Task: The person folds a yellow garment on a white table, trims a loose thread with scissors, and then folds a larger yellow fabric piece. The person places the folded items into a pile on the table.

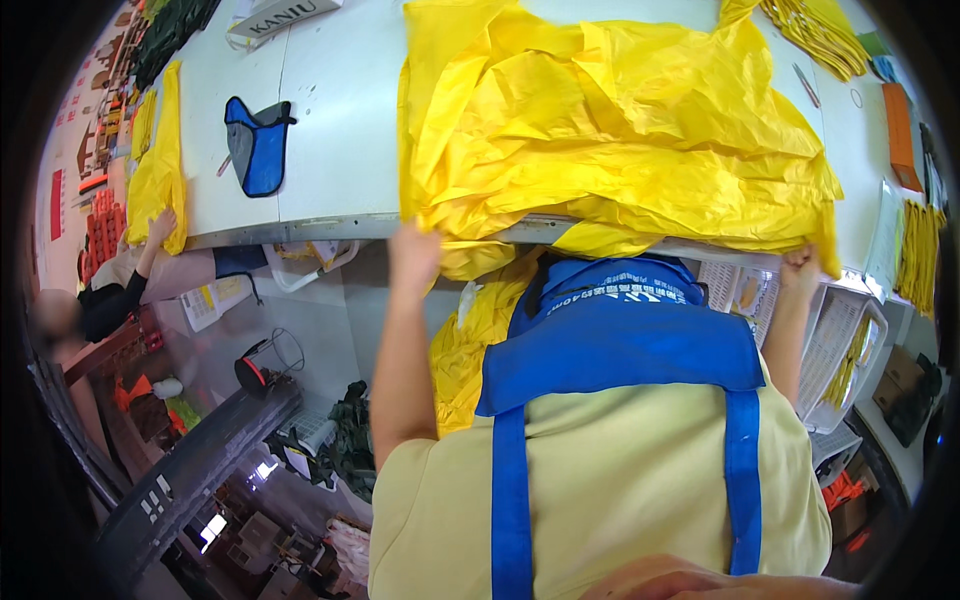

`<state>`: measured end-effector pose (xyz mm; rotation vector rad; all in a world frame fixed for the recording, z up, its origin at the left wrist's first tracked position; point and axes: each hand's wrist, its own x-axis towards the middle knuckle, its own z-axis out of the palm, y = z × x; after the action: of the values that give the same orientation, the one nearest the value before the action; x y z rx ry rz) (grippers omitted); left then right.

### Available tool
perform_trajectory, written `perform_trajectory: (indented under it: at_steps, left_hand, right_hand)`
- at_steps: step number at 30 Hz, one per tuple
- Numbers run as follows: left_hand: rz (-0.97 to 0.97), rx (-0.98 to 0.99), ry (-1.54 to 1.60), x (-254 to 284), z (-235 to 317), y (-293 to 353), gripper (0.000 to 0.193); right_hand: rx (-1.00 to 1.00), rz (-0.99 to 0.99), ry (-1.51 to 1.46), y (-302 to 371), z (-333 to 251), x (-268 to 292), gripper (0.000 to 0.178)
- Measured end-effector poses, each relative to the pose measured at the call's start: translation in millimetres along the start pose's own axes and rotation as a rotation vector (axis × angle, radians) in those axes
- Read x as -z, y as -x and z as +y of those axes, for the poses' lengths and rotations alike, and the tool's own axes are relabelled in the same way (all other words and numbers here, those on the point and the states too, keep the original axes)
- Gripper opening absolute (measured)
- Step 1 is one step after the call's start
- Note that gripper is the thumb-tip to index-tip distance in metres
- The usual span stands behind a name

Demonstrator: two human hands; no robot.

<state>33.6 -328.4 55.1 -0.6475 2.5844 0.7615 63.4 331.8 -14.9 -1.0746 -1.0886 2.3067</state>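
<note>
A large sheet of shiny yellow fabric (620, 130) lies wrinkled over the white table (340, 150), and part of its near edge hangs over the table's front rim. It looks like a thin waterproof garment, but its exact kind is hidden by the folds. My left hand (415, 252), slightly blurred, is closed on the near left corner of the fabric. At the near right corner, my right hand (800, 268) pinches the edge. Both arms reach forward, wide apart. More yellow fabric (475, 350) hangs below the table beside my blue apron (620, 365).
A blue and grey cloth piece (258, 145) lies left on the table. Folded yellow strips (820, 35), tweezers-like snips (806, 86) and an orange box (902, 137) are at right. White baskets (845, 345) stand below. At far left, a co-worker's hand (160, 228) touches yellow fabric.
</note>
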Motion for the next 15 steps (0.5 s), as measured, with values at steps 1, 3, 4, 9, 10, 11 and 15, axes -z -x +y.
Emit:
perform_trajectory:
  at_steps: [1, 3, 4, 9, 10, 11, 15]
  left_hand:
    - [0.047, -0.016, 0.209, 22.4, -6.0, -2.3, 0.026]
    - [-0.059, -0.026, 0.458, 105.3, 36.1, 2.7, 0.032]
    - [0.003, -0.062, 0.481, 141.2, 50.8, 4.2, 0.036]
    - [-0.099, -0.281, 0.343, 214.1, 124.3, -31.1, 0.037]
    - [-0.112, -0.245, 0.229, 211.8, 135.3, -37.5, 0.038]
    - [-0.167, -0.229, 0.172, 210.3, 130.1, -43.0, 0.038]
    - [-0.386, -0.199, 0.105, 201.2, 101.6, -54.0, 0.042]
  right_hand:
    - [0.166, -0.099, 0.064, -11.6, -24.1, -4.0, 0.017]
    - [0.434, -0.103, 0.126, -9.1, -91.9, -44.7, 0.019]
    - [0.525, -0.02, 0.108, 2.6, -114.2, -71.0, 0.019]
    - [-0.209, -0.505, 0.859, 76.3, -58.9, -76.1, 0.031]
    - [-0.497, -0.321, 0.985, 104.2, -28.6, -90.4, 0.033]
    - [-0.468, -0.193, 0.912, 106.8, -3.0, -89.7, 0.029]
    - [-0.333, 0.018, 0.185, 28.6, 61.8, -38.9, 0.025]
